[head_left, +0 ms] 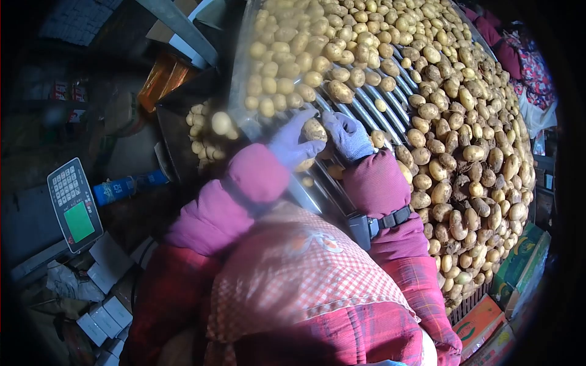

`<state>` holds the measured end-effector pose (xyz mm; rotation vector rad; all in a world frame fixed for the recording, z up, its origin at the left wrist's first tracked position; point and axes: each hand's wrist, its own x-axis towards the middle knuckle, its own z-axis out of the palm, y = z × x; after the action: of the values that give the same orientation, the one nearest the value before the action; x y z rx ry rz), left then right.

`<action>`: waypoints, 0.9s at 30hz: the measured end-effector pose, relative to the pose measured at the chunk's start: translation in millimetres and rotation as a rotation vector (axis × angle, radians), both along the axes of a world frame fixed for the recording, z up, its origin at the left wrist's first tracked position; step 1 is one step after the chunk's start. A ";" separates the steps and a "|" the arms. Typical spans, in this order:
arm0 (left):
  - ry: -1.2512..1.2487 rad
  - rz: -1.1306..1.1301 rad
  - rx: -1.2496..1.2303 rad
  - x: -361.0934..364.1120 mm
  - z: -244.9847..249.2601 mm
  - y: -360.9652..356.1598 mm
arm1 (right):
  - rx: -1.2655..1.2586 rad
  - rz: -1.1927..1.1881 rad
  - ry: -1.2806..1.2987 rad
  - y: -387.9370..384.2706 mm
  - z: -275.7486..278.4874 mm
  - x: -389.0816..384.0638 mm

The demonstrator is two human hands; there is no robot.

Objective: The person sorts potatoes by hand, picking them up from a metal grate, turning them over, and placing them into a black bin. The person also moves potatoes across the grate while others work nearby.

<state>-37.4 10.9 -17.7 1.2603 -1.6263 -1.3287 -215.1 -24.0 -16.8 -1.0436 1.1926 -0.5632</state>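
Note:
My left hand, in a pale lilac glove, is closed round a potato with its thumb and fingers. My right hand, gloved the same way, is close beside that potato, its fingers curled in. Whatever it may hold is hidden. Both hands are above a metal roller bed with loose potatoes lying on the bars. Another potato rests on the rollers just beyond my hands.
A large heap of soil-marked potatoes spreads along the right. Paler potatoes cover the far left of the rollers, and several lie in a dark container. A weighing-scale display stands at left. Cartons are at lower right.

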 end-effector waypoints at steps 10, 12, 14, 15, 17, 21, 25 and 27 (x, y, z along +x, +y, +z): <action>0.510 0.075 0.437 -10.2 36.7 3.0 | -0.357 -0.061 0.258 2.4 -29.8 6.5; 0.531 0.085 0.404 -10.3 34.0 0.4 | -0.053 -0.190 0.105 -2.5 -23.6 4.8; 0.549 0.110 0.374 -9.1 21.8 -5.1 | -0.107 -0.248 0.050 -8.9 -8.5 -3.2; 0.549 0.106 0.368 -4.8 15.3 -9.4 | -0.134 -0.276 0.023 -12.9 -1.3 -9.1; 0.548 0.106 0.356 8.8 4.6 -16.2 | -0.364 -0.278 0.249 -27.3 -10.3 -27.9; 0.755 0.329 0.496 13.6 22.8 -21.0 | -0.739 0.047 0.820 -70.7 -29.8 -27.0; 1.047 0.414 0.637 24.5 23.5 -29.5 | -0.685 0.298 1.082 -72.1 -33.6 3.2; 1.091 0.444 0.691 27.9 25.7 -27.5 | -0.699 0.252 0.988 -74.1 -39.9 -0.8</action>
<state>-9.5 -16.5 8.0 0.8474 -0.1221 -1.8385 -215.9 -98.0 -56.7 -2.1895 1.7075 -0.2369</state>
